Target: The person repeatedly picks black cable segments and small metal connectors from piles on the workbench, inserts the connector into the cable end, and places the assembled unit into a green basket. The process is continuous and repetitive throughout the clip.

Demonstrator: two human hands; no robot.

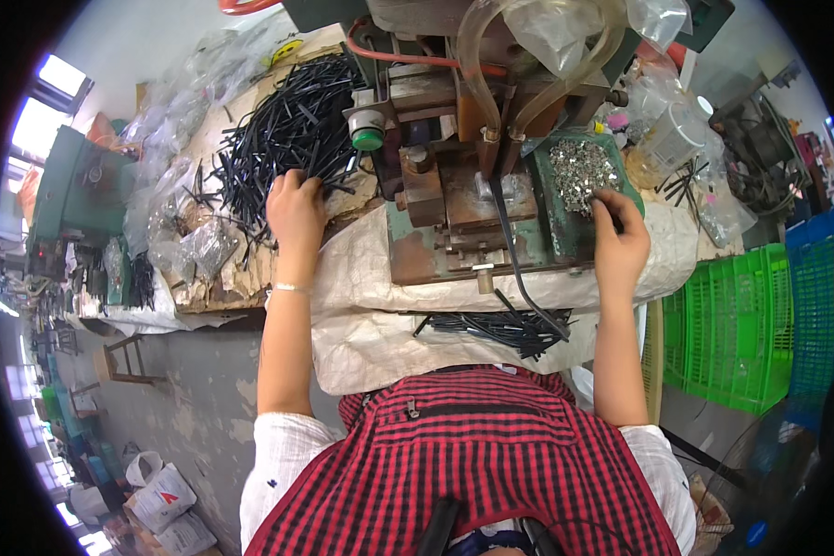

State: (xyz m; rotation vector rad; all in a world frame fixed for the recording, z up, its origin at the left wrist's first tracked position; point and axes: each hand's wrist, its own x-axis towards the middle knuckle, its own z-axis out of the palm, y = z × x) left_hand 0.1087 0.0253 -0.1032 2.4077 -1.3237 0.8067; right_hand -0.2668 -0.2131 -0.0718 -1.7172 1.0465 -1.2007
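Both stocks flank the small press (473,176) for easy reach. Left of it, the left hand (296,208) curls its fingers into the heap of black tubes (287,130), seemingly pinching one. Right of it, the right hand (621,243) pinches at the tray of small metal pieces (579,171).

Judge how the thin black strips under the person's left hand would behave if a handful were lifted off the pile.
The black strips look slender and light, so they would probably bend slightly. They lie crisscrossed, so neighbours may snag and drag along. Under the left hand, loose ones could slide off the heap.
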